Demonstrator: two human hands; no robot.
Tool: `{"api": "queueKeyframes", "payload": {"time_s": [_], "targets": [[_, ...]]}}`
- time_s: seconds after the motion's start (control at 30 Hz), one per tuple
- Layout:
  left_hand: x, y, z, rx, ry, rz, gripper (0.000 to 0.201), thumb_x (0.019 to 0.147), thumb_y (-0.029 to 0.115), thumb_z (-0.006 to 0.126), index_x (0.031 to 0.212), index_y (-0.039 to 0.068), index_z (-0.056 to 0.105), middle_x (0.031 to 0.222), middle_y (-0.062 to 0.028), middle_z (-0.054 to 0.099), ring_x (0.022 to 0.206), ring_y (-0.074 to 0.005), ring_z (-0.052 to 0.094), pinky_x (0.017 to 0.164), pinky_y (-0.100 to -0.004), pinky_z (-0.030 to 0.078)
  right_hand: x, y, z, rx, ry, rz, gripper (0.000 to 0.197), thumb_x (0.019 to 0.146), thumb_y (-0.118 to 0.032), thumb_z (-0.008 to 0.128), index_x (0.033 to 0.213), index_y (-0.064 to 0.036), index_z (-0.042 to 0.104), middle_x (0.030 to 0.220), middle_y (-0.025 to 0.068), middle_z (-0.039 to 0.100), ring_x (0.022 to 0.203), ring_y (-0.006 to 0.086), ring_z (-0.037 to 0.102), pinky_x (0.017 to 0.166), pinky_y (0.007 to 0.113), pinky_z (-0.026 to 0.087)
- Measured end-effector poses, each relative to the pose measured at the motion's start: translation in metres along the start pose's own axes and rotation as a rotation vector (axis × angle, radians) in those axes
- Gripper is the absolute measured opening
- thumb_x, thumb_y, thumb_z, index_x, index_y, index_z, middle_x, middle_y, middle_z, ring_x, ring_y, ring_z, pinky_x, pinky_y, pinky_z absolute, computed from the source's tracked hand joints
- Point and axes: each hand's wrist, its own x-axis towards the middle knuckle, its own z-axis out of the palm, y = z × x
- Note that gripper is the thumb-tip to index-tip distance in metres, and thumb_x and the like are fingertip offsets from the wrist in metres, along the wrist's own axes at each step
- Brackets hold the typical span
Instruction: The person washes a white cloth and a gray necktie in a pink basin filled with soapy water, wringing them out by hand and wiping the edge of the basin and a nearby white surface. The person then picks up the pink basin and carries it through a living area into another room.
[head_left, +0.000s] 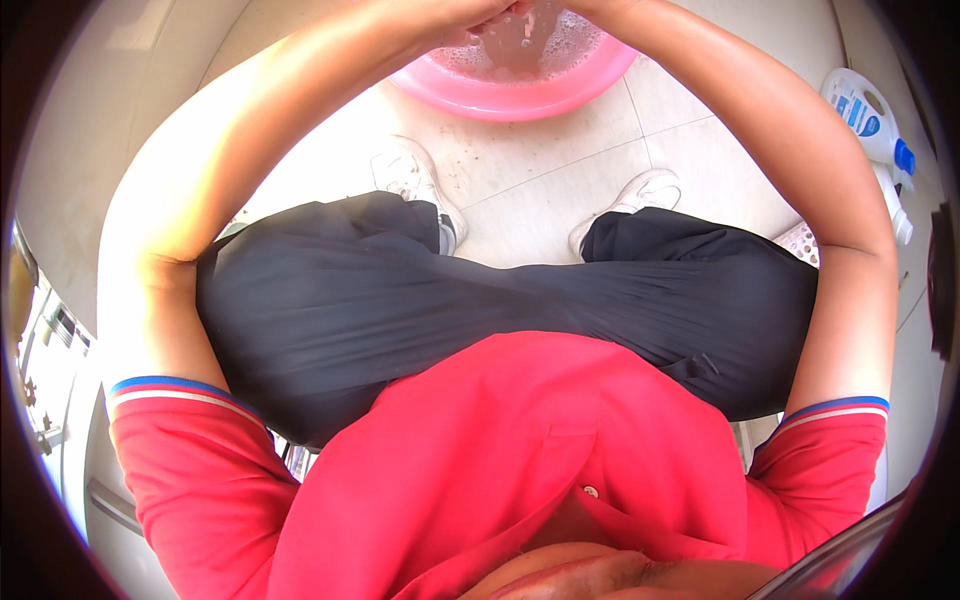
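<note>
My two arms reach forward and meet over a pink basin (508, 104) at the top edge of the head view. The basin holds cloudy, sudsy water (510, 60). Above its left side, my left hand (478, 14) is partly cut off by the picture's edge; the bit of its fingers that shows looks curled, and what lies in them is hidden. Only the wrist end of my right hand (592, 4) shows, over the basin's right side, with its fingers out of the picture. Between the hands, water seems to run or drip down.
A white bottle (862, 115) with a blue cap stands on the right, with another white container (893, 205) beside it. My white shoes (408, 175) rest on pale floor tiles (530, 190) at the near side of the basin. Metal fittings (50, 400) show at the far left.
</note>
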Motion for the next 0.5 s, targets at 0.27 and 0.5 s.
{"api": "queueKeyframes", "payload": {"time_s": [0.27,0.5], "targets": [[-0.007,-0.009,-0.015,-0.756,-0.649,-0.146,0.009,0.064,-0.001,0.059,0.067,0.006,0.054,0.051,-0.0036,0.045,0.037,-0.0118,0.037,0.035,-0.028,0.022,0.011,-0.02,-0.019,0.09,-0.069,-0.392,0.036,0.094,-0.027,0.05,0.077,0.0008,0.066,0.077,0.0238,0.064,0.069,0.0404,0.062,0.065,0.046,0.048],[-0.012,0.024,0.001,0.733,0.37,0.45,0.045,0.075,0.018,0.069,0.112,-0.005,0.058,0.1,-0.0234,0.064,0.094,-0.0308,0.065,0.08,-0.0409,0.052,0.042,0.095,0.018,-0.41,-0.078,-0.163,0.042,0.099,-0.026,0.041,0.083,0.0011,0.069,0.083,0.0248,0.067,0.081,0.0388,0.065,0.074,0.047,0.049]]}}
